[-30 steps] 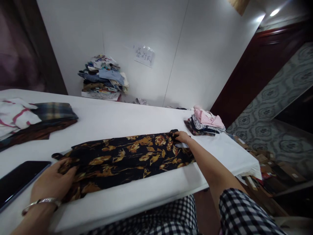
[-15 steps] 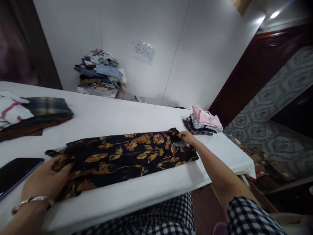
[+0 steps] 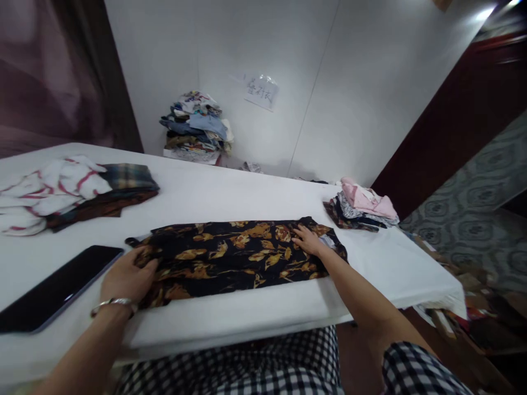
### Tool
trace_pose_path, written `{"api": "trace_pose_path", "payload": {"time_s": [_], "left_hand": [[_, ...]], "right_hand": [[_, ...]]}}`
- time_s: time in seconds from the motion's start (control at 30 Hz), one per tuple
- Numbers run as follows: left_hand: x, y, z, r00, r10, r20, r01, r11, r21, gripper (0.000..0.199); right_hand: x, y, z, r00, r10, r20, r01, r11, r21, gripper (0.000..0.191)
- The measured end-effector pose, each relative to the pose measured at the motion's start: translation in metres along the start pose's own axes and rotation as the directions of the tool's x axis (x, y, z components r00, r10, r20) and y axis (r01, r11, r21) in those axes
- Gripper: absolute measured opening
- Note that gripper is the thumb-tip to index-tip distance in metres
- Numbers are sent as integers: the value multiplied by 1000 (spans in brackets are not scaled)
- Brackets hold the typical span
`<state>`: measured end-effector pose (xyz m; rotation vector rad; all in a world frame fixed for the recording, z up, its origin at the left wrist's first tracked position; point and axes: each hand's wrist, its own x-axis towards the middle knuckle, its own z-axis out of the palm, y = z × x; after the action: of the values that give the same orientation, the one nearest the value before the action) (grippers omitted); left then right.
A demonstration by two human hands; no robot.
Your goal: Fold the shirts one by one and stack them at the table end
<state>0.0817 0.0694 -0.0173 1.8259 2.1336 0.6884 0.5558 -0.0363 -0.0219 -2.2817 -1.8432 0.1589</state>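
A black garment with a gold and brown floral print [image 3: 247, 255] lies folded in a long strip along the front of the white table. At its left end, my left hand [image 3: 129, 274] has its fingers closed on the fabric. My right hand [image 3: 308, 240] rests on the right end with its fingers spread flat on the cloth. Just right of those fingers, a pale patch shows within the collar area.
A dark phone [image 3: 61, 288] lies at the left. Behind it is a heap with a white and red garment [image 3: 61, 186]. Stacked clothes [image 3: 197, 129] stand at the wall, and a folded pile with pink on top [image 3: 366, 202] sits at the right.
My right hand has let go of the garment's right end and now lies flat on it, further left along the cloth. The view has turned left.
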Motion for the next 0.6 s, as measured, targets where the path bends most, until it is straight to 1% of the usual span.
{"api": "trace_pose_path", "payload": {"time_s": [0.03, 0.07, 0.13, 0.2, 0.23, 0.3, 0.37, 0.4, 0.47, 0.53, 0.6], "left_hand": [[-2, 0, 0, 999, 20, 25, -20, 1000, -13, 32], [-4, 0, 0, 998, 50, 45, -48, 998, -32, 34], [-8, 0, 0, 996, 81, 22, -79, 994, -71, 36], [-11, -1, 0, 997, 81, 4, -80, 992, -92, 37], [-13, 0, 0, 997, 77, -3, -77, 992, -103, 38], [-15, 0, 0, 998, 66, -1, -65, 990, -123, 39], [-18, 1, -1, 998, 58, 6, -56, 988, -146, 40], [-18, 2, -2, 998, 53, 13, -51, 986, -158, 40], [-18, 3, -6, 999, 43, 30, -37, 984, -175, 41], [-16, 5, -12, 999, 29, 44, -21, 984, -177, 39], [-12, 11, -21, 999, 30, 44, -22, 985, -171, 37]], "right_hand": [[-3, -5, 2, 999, 27, 28, -27, 1000, -13, 46], [-5, -11, 3, 999, 42, 15, -42, 999, -22, 46], [-10, -25, 4, 996, 24, -86, -27, 999, -35, 47], [-16, -45, 7, 978, -68, -195, 62, 997, -37, 48], [-21, -57, 10, 965, -139, -221, 135, 990, -31, 49], [-31, -79, 20, 945, -276, -177, 280, 960, -6, 50], [-40, -95, 33, 931, -355, -91, 357, 934, 15, 51], [-43, -100, 39, 929, -366, -58, 368, 930, 25, 51], [-46, -104, 48, 933, -359, -33, 360, 932, 45, 52], [-46, -103, 53, 937, -347, -42, 350, 933, 82, 52], [-44, -101, 54, 938, -335, -90, 345, 926, 151, 50]]}}
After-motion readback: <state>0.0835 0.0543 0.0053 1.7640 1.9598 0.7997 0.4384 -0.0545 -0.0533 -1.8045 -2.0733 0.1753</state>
